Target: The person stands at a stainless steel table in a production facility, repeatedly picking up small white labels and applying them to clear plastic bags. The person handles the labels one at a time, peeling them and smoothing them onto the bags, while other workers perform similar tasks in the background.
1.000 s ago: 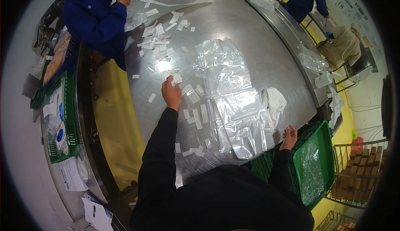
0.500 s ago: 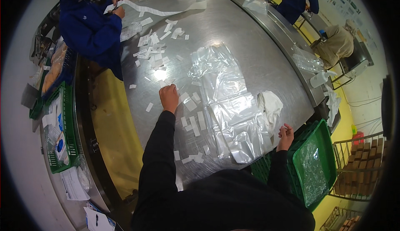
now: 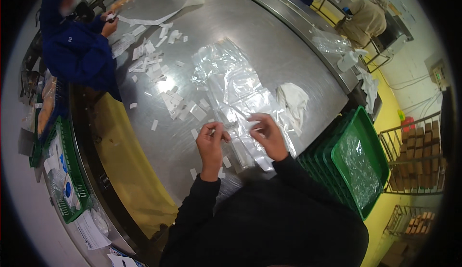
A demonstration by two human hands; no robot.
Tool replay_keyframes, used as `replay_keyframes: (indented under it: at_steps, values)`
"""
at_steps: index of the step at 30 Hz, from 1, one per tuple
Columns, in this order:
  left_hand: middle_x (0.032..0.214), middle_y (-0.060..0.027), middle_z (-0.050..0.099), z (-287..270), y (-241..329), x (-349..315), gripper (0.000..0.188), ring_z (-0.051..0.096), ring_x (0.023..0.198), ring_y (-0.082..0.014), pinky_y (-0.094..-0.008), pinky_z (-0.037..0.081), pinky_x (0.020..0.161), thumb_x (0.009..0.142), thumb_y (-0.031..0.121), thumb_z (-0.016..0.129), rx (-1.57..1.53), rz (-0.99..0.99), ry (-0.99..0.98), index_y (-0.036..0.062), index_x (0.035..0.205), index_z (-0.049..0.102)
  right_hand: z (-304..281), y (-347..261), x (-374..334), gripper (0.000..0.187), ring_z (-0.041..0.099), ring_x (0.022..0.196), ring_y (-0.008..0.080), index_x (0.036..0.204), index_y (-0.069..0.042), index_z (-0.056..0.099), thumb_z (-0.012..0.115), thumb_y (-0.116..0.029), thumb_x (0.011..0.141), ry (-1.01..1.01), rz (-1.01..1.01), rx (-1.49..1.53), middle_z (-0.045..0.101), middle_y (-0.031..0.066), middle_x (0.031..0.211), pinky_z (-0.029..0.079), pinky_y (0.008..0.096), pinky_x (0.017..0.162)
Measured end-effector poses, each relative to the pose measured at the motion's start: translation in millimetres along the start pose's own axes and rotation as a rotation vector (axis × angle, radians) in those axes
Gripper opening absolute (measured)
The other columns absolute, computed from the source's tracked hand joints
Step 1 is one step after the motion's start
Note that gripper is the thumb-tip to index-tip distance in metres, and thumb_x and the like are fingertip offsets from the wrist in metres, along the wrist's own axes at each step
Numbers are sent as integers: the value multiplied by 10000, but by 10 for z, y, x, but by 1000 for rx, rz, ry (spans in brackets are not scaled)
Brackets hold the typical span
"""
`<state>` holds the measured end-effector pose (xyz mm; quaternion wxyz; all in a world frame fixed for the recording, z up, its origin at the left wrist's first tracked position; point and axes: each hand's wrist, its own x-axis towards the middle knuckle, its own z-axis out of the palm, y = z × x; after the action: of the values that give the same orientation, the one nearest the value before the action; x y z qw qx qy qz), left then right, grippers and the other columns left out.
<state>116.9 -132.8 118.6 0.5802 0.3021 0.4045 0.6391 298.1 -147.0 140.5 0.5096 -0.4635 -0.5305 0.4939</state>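
Note:
My left hand [image 3: 211, 144] is over the near part of the steel table, its thumb and fingers pinched together. Anything between those fingertips is too small to make out. Facing it, my right hand [image 3: 267, 136] is above a pile of clear plastic bags [image 3: 240, 86], slightly blurred. Its fingers are bent but apart, and I see nothing in them. The bags lie flat, partly hidden by my hands. Small white paper labels [image 3: 174, 104] are scattered left of the bags, with a larger heap [image 3: 150, 60] farther back. A crumpled white cloth [image 3: 292, 101] lies right of the bags.
Stacked green crates [image 3: 362, 163] stand by the table's right edge, the top one holding clear plastic. A co-worker in blue [image 3: 79, 45] handles a label strip [image 3: 154, 20] at far left. A spray bottle [image 3: 350, 60] stands on the right ledge. Another green crate [image 3: 65, 171] is at left.
My right hand has come from the table's right edge to above the bags. My left hand has drawn back toward me from the labels, so both hands are now close together.

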Motion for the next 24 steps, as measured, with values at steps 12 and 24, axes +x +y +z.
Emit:
replay_keyframes:
  at_steps: [12,24]
  values:
    - [959,-114,579,-2,98,-629,194,666,811,-211,-325,567,728,917,-58,554,-16,-41,-174,-41,1106,515,220,-57,-201,74,607,859,91,951,11,636,641,9,877,-119,160,198,655,48,921,486,236,740]
    - [919,-110,590,12,169,-684,220,636,763,-165,-286,549,677,908,-79,557,47,1,-212,-30,1112,489,181,-52,-295,112,618,881,105,986,-6,669,661,-27,876,-164,225,163,663,55,981,488,247,759]
